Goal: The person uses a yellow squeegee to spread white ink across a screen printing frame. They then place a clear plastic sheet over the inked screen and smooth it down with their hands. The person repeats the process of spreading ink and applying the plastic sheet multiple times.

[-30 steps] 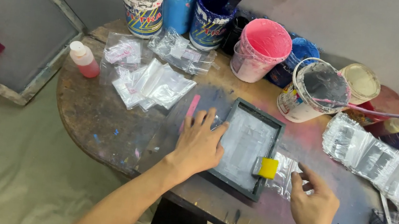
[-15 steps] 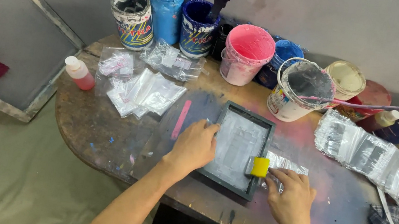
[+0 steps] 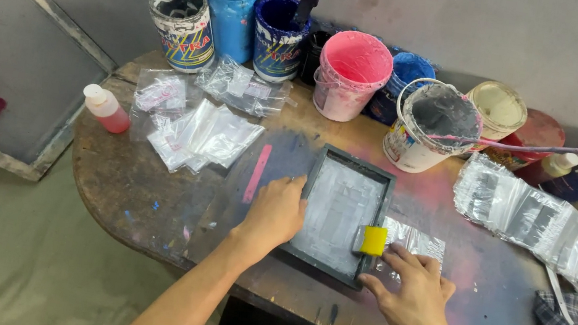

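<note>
The left hand (image 3: 277, 215) presses flat, fingers spread, on the left rail of the small printing screen frame (image 3: 340, 211) near the table's front edge (image 3: 141, 216). The right hand (image 3: 415, 302) rests its loosely open fingers on a silver pouch (image 3: 415, 242) beside the yellow-handled squeegee (image 3: 372, 241), gripping nothing.

A single head camera is looking steeply down from close above at the wooden table (image 3: 123, 183), facing the paint buckets (image 3: 355, 65) along the wall.
</note>
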